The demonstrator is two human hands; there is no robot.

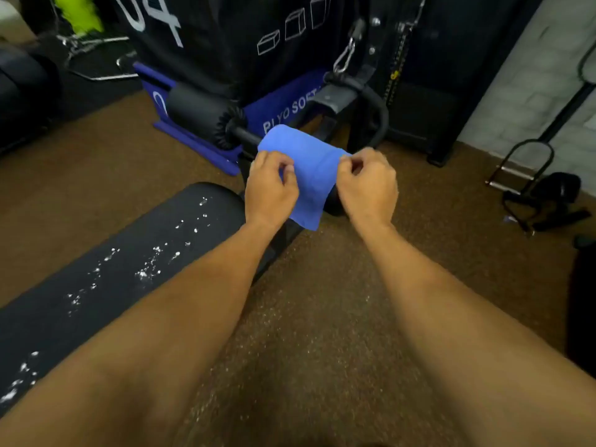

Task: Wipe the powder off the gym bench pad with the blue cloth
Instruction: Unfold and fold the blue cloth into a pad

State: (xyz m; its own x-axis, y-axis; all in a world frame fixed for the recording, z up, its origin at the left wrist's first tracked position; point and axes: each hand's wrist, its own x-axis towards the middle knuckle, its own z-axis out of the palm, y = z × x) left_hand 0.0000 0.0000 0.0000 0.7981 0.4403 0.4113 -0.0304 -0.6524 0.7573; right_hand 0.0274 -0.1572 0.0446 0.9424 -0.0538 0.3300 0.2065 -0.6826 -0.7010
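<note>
A blue cloth [312, 169] is draped over a black foam roller at the far end of the bench. My left hand [269, 187] pinches the cloth's left edge between thumb and fingers. My right hand [367, 182] pinches its right edge the same way. The black gym bench pad [106, 279] runs from the lower left toward the hands and carries scattered white powder [148, 269] along its length. Both hands are beyond the pad's far end, not touching it.
A second black foam roller [201, 114] sticks out to the left of the cloth. Behind stand a blue plyo box [283, 104] and a black cable machine with a carabiner [345, 54]. Black straps and a metal handle [545, 191] lie on the brown floor at right.
</note>
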